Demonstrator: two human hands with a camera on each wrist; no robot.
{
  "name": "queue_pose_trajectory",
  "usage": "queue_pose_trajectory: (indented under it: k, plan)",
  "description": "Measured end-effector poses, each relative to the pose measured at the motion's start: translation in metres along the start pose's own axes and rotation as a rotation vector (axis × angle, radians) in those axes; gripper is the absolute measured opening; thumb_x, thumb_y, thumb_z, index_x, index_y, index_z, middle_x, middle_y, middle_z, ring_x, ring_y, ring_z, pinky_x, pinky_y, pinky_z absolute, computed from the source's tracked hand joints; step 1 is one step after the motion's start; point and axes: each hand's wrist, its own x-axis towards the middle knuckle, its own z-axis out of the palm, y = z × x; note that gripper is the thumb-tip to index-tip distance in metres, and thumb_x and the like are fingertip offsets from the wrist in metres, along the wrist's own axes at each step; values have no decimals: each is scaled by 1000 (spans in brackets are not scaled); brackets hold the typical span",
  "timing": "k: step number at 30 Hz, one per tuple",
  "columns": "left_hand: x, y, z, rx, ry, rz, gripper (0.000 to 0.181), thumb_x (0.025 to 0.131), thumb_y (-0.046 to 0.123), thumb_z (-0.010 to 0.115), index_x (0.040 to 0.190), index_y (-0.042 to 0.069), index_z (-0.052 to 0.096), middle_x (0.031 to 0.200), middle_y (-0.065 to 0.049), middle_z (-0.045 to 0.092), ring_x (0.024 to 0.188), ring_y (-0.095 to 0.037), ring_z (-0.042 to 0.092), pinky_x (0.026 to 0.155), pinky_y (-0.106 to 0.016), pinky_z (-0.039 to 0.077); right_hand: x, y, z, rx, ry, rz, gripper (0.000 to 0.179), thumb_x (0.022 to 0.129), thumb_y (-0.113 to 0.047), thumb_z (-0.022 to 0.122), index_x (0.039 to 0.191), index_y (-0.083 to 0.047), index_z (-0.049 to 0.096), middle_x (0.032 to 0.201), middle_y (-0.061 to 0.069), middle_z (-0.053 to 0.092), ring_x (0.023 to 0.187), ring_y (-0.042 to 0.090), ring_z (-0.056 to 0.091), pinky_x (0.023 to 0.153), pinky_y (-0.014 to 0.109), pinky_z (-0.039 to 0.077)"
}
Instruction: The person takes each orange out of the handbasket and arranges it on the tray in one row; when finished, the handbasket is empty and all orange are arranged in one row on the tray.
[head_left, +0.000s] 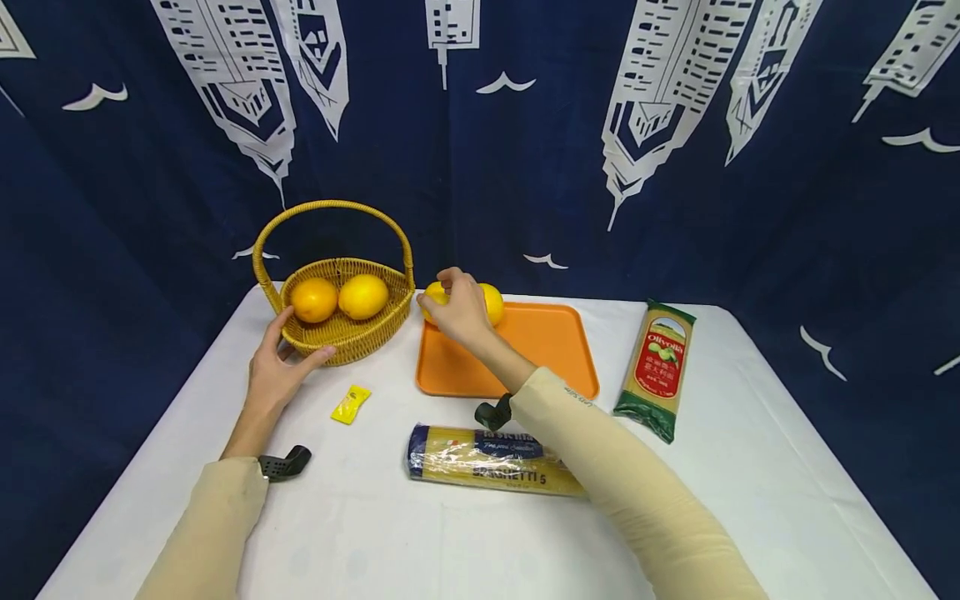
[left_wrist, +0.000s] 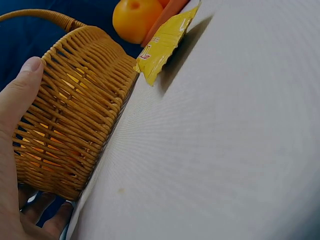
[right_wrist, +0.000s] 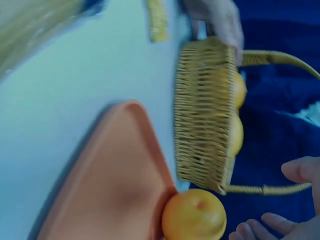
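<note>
A wicker basket [head_left: 363,346] with a tall handle stands at the back left. Inside lie an orange [head_left: 313,300] and a lemon [head_left: 363,297]. My left hand [head_left: 272,375] grips the basket's left end, thumb [left_wrist: 27,82] at the rim and the other fingers round the side. My right hand [head_left: 463,315] hovers at the back left corner of an orange tray [head_left: 525,354], in front of two yellow fruits, one [head_left: 492,304] showing right of it. In the right wrist view its fingers [right_wrist: 280,224] are spread, apart from the round yellow fruit [right_wrist: 194,215].
A small yellow packet [head_left: 350,404] lies before the basket. A spaghetti pack [head_left: 487,458] lies crosswise in front of the tray, partly under the right sleeve in view. Another pasta pack [head_left: 657,367] with green ends lies to the right. A navy curtain [head_left: 510,183] hangs behind the table.
</note>
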Motion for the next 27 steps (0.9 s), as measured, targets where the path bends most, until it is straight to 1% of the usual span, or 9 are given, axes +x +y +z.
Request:
queue_pose_trajectory:
  k: [3,5,12,16,20,23,27]
  plan:
    - [2,1,0,-3,1,6,104,87,41,87,169,27,25,176,-7,23,155,-44,33,128,-60,32,-1,-4,9,-22,-37,-53,54,98,-31,74,141,-2,58,137,19,60,124,30,57,110,42,51]
    - [2,2,1,-1,-5,6,104,87,42,87,169,27,24,176,-7,22,156,-44,32,128,-60,32,0,-6,15,-21,-55,-74,54,98,-31,74,141,-2,59,137,19,61,123,30,57,108,42,52]
    - [4,3,2,-6,-8,0,104,87,42,88,169,29,25,176,-7,22,154,-47,35,127,-60,33,7,-14,30,5,-74,-141,54,99,-28,74,142,0,59,137,20,64,125,33,61,106,42,54]
    - [4,3,4,-6,-11,-4,104,87,43,87,169,30,25,176,-7,21,154,-47,34,127,-61,33,13,-20,37,11,-86,-135,53,97,-28,75,142,-3,61,139,17,65,127,32,61,109,39,53]
    - [4,2,4,-20,-19,-8,104,87,43,87,169,31,24,176,-5,20,155,-46,33,128,-61,33,20,-24,48,-9,-114,-146,59,96,-29,78,146,-3,59,143,16,64,131,29,60,112,37,51]
    - [2,2,3,-16,-15,-7,104,87,42,87,169,31,25,176,-5,21,156,-44,32,128,-60,33,23,-26,58,-39,-142,-169,64,95,-29,80,148,-3,56,145,15,63,131,29,59,114,38,49]
    - [0,3,-1,3,-18,-8,104,88,44,86,169,30,24,176,-6,21,155,-46,33,127,-61,33,26,-29,72,-102,-161,-179,68,93,-30,83,150,-6,55,148,13,60,136,27,55,119,38,46]
